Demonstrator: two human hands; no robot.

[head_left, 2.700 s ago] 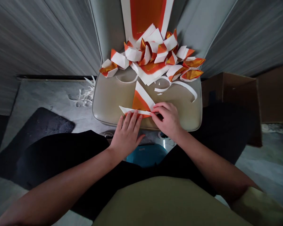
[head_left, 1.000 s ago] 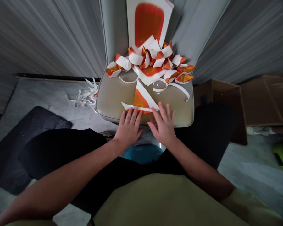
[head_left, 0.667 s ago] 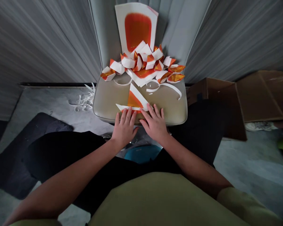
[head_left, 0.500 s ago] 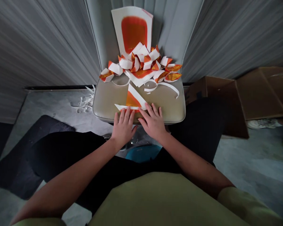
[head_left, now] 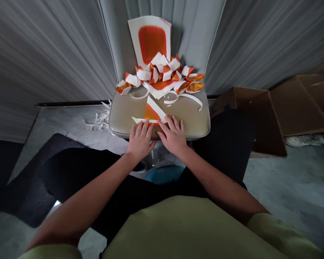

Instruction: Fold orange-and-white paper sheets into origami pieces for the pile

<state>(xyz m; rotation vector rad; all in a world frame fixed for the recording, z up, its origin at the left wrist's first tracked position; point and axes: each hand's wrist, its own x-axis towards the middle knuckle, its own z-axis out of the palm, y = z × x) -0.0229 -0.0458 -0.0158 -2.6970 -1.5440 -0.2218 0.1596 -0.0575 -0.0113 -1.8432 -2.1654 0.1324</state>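
A sheet of white paper with an orange and gold patch [head_left: 152, 112] lies partly folded near the front edge of the chair seat [head_left: 124, 111]. My left hand [head_left: 140, 138] rests open and flat on its near edge, fingers pointing forward. Beside it my right hand [head_left: 174, 135] also lies open, fingers spread over the paper's right corner. The fingers hide part of the near edge. Behind the sheet sits a pile of folded paper pieces [head_left: 166, 72] in white, orange and gold.
A stack of unfolded paper [head_left: 152, 39] leans on the chair's backrest. Curled paper strips lie on the seat [head_left: 191, 97] and on the floor [head_left: 98, 120] at left. An open cardboard box [head_left: 259, 115] stands to the right, and something blue [head_left: 164, 174] is below the seat.
The view has shifted slightly. Both hands stay flat on the paper's near edge, and the folded sheet looks the same.
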